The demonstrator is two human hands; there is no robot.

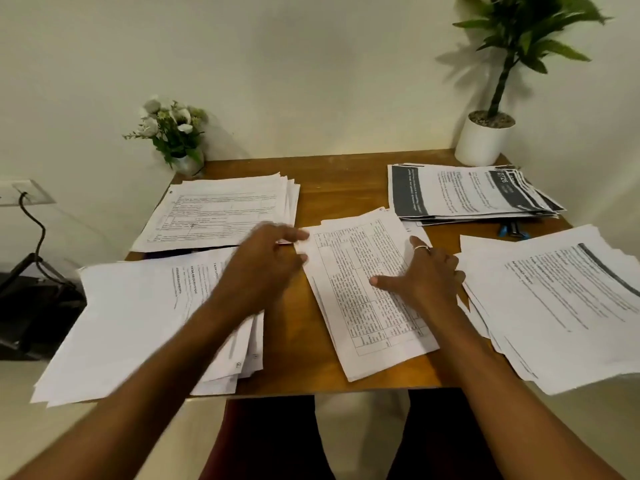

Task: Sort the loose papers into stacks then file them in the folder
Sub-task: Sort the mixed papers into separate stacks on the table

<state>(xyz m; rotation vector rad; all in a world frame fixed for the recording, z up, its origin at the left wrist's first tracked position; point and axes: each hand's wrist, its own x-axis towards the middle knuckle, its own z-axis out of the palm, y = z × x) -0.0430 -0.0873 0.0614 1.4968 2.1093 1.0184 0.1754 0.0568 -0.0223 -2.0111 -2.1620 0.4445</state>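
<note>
Several stacks of printed paper lie on a small wooden table (311,358). A middle stack of table-printed sheets (360,317) lies tilted in front of me. My left hand (266,265) pinches the top left corner of that stack's upper sheet. My right hand (422,275), with a ring on one finger, rests flat on the same stack with fingers spread. Other stacks: back left (221,209), front left (138,320), back right with dark bands (471,195), front right (568,306). A dark edge, maybe a folder (173,252), peeks out under the back left stack.
A small vase of white flowers (173,133) stands at the table's back left corner, a potted plant in a white pot (483,140) at the back right. Blue pens (512,230) lie below the back right stack. The front stacks overhang the table edges. A wall socket and cable (31,216) are on the left.
</note>
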